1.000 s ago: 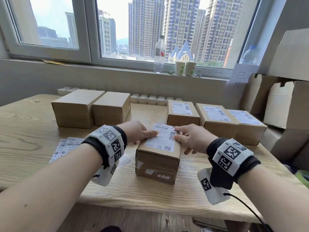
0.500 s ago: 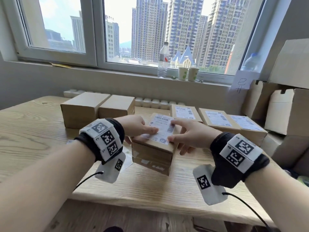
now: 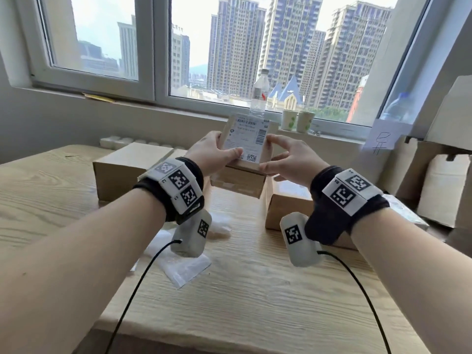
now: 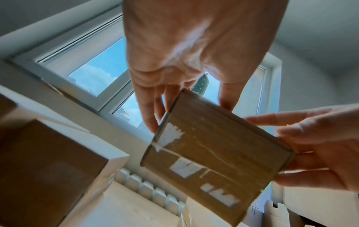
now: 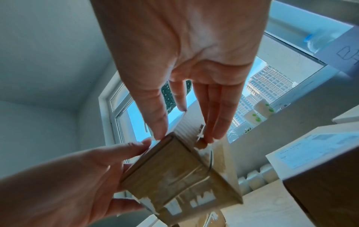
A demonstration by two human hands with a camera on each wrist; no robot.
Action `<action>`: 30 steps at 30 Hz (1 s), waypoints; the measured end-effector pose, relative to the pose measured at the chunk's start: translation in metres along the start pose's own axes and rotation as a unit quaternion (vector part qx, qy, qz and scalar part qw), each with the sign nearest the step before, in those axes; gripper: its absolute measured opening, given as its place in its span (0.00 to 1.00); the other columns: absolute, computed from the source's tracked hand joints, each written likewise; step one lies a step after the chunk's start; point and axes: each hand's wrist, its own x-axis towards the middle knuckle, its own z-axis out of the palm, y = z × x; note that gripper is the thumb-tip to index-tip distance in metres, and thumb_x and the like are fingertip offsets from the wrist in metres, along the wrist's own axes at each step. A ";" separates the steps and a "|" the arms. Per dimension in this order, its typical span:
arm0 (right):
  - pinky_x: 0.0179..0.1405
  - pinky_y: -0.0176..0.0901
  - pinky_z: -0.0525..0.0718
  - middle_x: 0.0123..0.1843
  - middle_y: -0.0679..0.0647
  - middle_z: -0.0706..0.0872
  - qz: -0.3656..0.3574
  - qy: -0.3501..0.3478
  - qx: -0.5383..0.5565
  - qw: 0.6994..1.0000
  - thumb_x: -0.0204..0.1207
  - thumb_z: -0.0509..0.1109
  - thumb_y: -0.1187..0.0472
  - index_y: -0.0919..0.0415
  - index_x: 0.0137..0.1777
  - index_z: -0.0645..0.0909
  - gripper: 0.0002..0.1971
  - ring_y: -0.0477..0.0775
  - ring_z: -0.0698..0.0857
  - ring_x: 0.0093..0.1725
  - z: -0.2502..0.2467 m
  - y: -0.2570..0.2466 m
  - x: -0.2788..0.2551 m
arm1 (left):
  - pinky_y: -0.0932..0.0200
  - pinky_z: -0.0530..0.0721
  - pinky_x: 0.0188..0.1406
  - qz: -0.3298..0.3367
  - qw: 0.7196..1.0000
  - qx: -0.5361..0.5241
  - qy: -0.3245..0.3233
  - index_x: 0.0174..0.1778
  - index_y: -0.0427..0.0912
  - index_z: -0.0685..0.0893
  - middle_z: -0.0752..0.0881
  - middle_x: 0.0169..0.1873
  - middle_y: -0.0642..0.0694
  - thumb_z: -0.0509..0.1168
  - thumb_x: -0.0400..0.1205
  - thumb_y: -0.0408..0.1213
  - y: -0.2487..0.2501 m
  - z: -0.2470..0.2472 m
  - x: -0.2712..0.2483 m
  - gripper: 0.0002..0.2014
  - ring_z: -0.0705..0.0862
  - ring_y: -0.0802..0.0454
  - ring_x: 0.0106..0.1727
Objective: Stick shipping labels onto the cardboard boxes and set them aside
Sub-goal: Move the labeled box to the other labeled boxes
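Observation:
A small cardboard box (image 3: 240, 178) with a white shipping label (image 3: 246, 139) on its top hangs in the air above the wooden table (image 3: 255, 297), tilted so the label faces me. My left hand (image 3: 227, 144) grips its left side, thumb lying on the label. My right hand (image 3: 268, 153) pinches the right edge between thumb and fingers. In the left wrist view the box (image 4: 213, 153) shows its taped underside. From the right wrist, the box (image 5: 174, 176) sits between both hands.
Plain cardboard boxes (image 3: 130, 169) stand at the back left, labelled boxes (image 3: 288, 203) at the right. White backing paper (image 3: 184, 267) lies under my left wrist. A water bottle (image 3: 259, 95) and paper cups (image 3: 290, 120) are on the sill. Big open cartons (image 3: 444, 185) crowd the right edge.
The labelled box has risen off the table and tilted up toward the window. Both hands went from pressing the label flat to gripping the box's sides.

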 end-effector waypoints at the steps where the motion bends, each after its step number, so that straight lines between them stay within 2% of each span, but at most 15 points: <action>1: 0.62 0.51 0.84 0.69 0.54 0.80 -0.001 0.000 -0.015 1.000 0.65 0.80 0.60 0.49 0.80 0.62 0.44 0.54 0.83 0.63 0.003 0.003 0.008 | 0.52 0.77 0.65 0.001 1.000 -0.029 -0.006 0.76 0.45 0.65 0.79 0.67 0.48 0.67 0.78 0.51 -0.002 0.006 0.005 0.32 0.79 0.49 0.65; 3: 0.70 0.52 0.78 0.72 0.52 0.77 0.001 -0.006 -0.051 0.999 0.62 0.82 0.61 0.51 0.81 0.61 0.48 0.53 0.78 0.69 0.008 0.008 0.022 | 0.53 0.74 0.69 0.003 0.998 -0.066 -0.018 0.80 0.45 0.57 0.76 0.70 0.47 0.70 0.77 0.47 -0.008 0.018 0.015 0.39 0.77 0.48 0.69; 5: 0.72 0.51 0.75 0.74 0.51 0.76 0.007 -0.013 -0.089 0.996 0.61 0.83 0.63 0.53 0.81 0.61 0.49 0.52 0.75 0.71 0.015 0.016 0.036 | 0.54 0.70 0.71 -0.004 0.998 -0.063 -0.023 0.82 0.46 0.49 0.73 0.74 0.47 0.71 0.76 0.46 -0.015 0.030 0.026 0.45 0.75 0.49 0.71; 6: 0.72 0.51 0.75 0.74 0.51 0.76 0.015 -0.014 -0.107 0.994 0.61 0.82 0.62 0.53 0.81 0.61 0.49 0.52 0.75 0.71 0.018 0.020 0.043 | 0.54 0.70 0.71 -0.006 0.998 -0.061 -0.026 0.83 0.47 0.49 0.73 0.74 0.47 0.71 0.76 0.46 -0.020 0.035 0.032 0.45 0.75 0.49 0.71; 9: 0.68 0.49 0.78 0.72 0.51 0.77 0.045 -0.018 -0.158 0.986 0.63 0.81 0.60 0.50 0.80 0.65 0.44 0.53 0.78 0.68 0.027 0.031 0.061 | 0.53 0.71 0.73 -0.013 0.998 -0.040 -0.039 0.82 0.47 0.55 0.71 0.76 0.44 0.68 0.78 0.47 -0.031 0.049 0.047 0.40 0.73 0.48 0.72; 12: 0.66 0.43 0.77 0.72 0.53 0.78 0.058 -0.036 -0.217 0.974 0.67 0.78 0.58 0.49 0.78 0.68 0.38 0.54 0.79 0.68 0.032 0.039 0.073 | 0.57 0.68 0.71 -0.032 0.998 -0.001 -0.055 0.81 0.43 0.58 0.70 0.76 0.43 0.65 0.81 0.46 -0.040 0.061 0.057 0.35 0.72 0.47 0.74; 16: 0.66 0.44 0.77 0.74 0.53 0.76 0.050 -0.081 -0.306 0.947 0.70 0.76 0.58 0.49 0.78 0.68 0.36 0.53 0.77 0.71 0.040 0.048 0.079 | 0.55 0.69 0.70 -0.039 0.995 0.052 -0.069 0.80 0.40 0.61 0.73 0.74 0.40 0.64 0.81 0.46 -0.051 0.074 0.064 0.33 0.72 0.43 0.74; 19: 0.59 0.42 0.78 0.70 0.53 0.79 0.045 -0.100 -0.350 0.930 0.71 0.73 0.58 0.49 0.77 0.68 0.34 0.53 0.79 0.67 0.044 0.052 0.080 | 0.54 0.70 0.71 -0.057 0.993 0.058 -0.086 0.80 0.40 0.62 0.73 0.75 0.40 0.64 0.81 0.47 -0.059 0.080 0.067 0.33 0.72 0.43 0.74; 22: 0.53 0.41 0.79 0.66 0.52 0.81 0.053 -0.104 -0.370 0.921 0.71 0.72 0.58 0.48 0.75 0.72 0.31 0.54 0.81 0.62 0.049 0.055 0.082 | 0.54 0.69 0.72 -0.063 0.991 0.059 -0.100 0.79 0.38 0.63 0.71 0.76 0.41 0.64 0.81 0.48 -0.063 0.081 0.069 0.33 0.71 0.45 0.75; 26: 0.49 0.41 0.78 0.65 0.52 0.81 0.058 -0.104 -0.378 0.918 0.71 0.71 0.59 0.48 0.74 0.73 0.29 0.54 0.80 0.62 0.051 0.057 0.082 | 0.56 0.68 0.71 -0.062 0.991 0.049 -0.107 0.79 0.38 0.64 0.70 0.76 0.41 0.64 0.82 0.46 -0.063 0.083 0.066 0.32 0.69 0.45 0.76; 30: 0.51 0.41 0.78 0.65 0.53 0.80 0.059 -0.098 -0.388 0.915 0.72 0.69 0.60 0.48 0.70 0.76 0.25 0.55 0.80 0.62 0.051 0.057 0.079 | 0.57 0.66 0.72 -0.058 0.989 0.043 -0.132 0.80 0.42 0.63 0.69 0.78 0.42 0.64 0.82 0.46 -0.066 0.082 0.062 0.31 0.69 0.46 0.77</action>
